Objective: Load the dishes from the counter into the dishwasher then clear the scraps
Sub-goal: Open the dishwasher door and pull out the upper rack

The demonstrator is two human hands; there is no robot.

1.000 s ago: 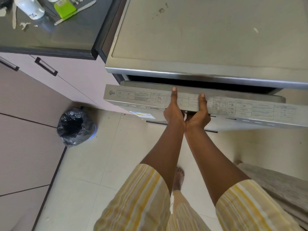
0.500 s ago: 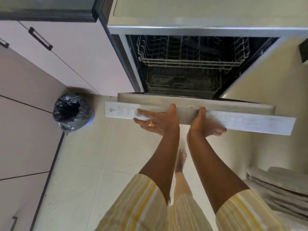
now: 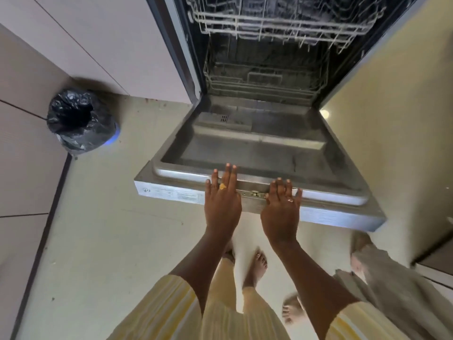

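Note:
The dishwasher door point(image 3: 259, 153) lies folded down almost flat, its steel inner side facing up. My left hand point(image 3: 221, 200) rests palm down on the door's front edge with fingers straight. My right hand point(image 3: 282, 207) lies flat beside it on the same edge, just right of the latch point(image 3: 253, 193). Inside the machine the upper wire rack point(image 3: 277, 23) and the lower wire rack point(image 3: 264, 79) hold no dishes that I can see. The counter and its dishes are out of view.
A small bin lined with a black bag point(image 3: 79, 121) stands on the tiled floor left of the door, against pale cabinet fronts point(image 3: 105, 50). Folded grey cloth point(image 3: 392, 285) lies at lower right. My bare feet point(image 3: 257, 266) stand just behind the door edge.
The door has swung from barely ajar down to nearly flat. Both hands moved from gripping under its top edge to lying flat on it. My view dropped from the counter to the floor.

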